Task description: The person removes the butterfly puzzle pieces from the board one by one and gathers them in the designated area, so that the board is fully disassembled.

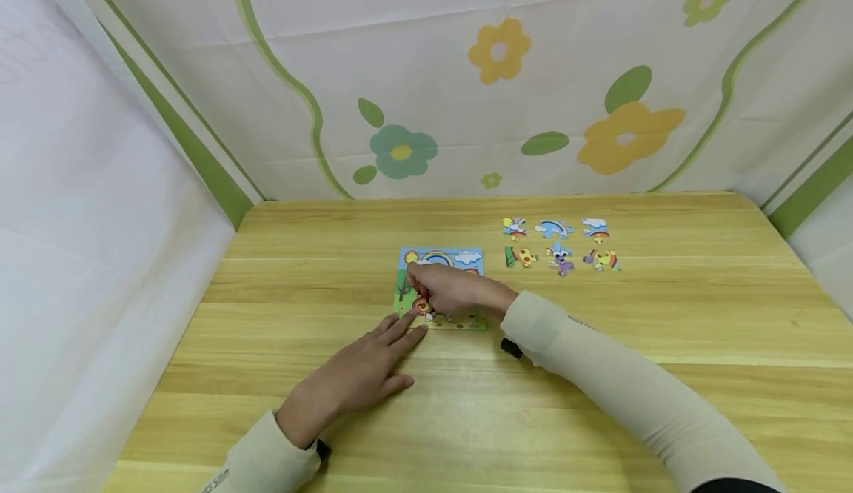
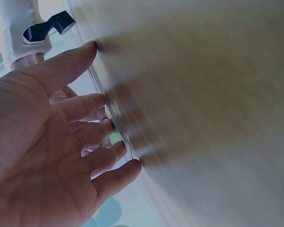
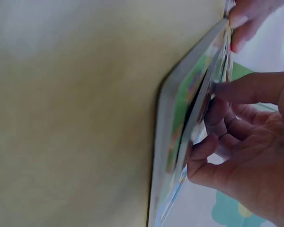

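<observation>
A colourful puzzle board (image 1: 469, 320), printed with a sun, a rainbow and a cloud, lies flat on the wooden table. Over it is my right hand (image 1: 448, 288), fingers bent. In the right wrist view, that hand's thumb and fingers grip a thin puzzle piece (image 3: 195, 118) that sits tilted, one edge raised above the board. The hand hides much of the piece's picture from the head camera. My left hand (image 1: 363, 367) reaches to the board's near left corner with fingers extended, fingertips on its edge. In the left wrist view its fingers (image 2: 116, 177) are spread and nearly straight.
Right of the board, several loose puzzle pieces lie in two rows, among them a rainbow piece (image 1: 554, 228), a purple piece (image 1: 561, 260) and a cloud piece (image 1: 595, 229). A white flowered cloth (image 1: 440, 93) hangs behind the table (image 1: 666, 315).
</observation>
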Action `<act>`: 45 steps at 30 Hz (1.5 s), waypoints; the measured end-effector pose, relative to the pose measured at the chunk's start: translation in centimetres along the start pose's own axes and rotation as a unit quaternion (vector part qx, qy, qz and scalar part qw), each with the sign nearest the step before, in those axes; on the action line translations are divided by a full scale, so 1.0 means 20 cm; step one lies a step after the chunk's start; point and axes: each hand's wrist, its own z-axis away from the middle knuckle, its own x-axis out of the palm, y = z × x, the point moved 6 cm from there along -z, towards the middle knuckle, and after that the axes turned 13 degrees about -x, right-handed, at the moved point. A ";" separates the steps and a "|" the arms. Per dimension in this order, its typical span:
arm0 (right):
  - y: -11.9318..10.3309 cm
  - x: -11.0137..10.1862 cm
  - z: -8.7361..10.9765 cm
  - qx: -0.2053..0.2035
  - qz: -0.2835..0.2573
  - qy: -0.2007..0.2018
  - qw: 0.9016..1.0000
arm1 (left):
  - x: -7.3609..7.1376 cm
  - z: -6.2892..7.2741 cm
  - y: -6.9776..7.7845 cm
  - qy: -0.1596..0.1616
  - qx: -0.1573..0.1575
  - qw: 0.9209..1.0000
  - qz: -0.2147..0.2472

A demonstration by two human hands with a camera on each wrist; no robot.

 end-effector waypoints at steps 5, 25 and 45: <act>0.01 -0.01 0.00 -0.004 -0.015 -0.008 1.000 | 0.00 0.00 0.00 -0.002 -0.002 1.000 0.001; -0.02 -0.02 0.03 -0.026 0.017 -0.002 1.000 | 0.00 0.00 0.00 0.002 0.004 1.000 -0.002; -0.02 -0.03 0.01 -0.023 0.043 0.022 0.999 | -0.01 0.01 0.00 -0.003 0.002 1.000 0.001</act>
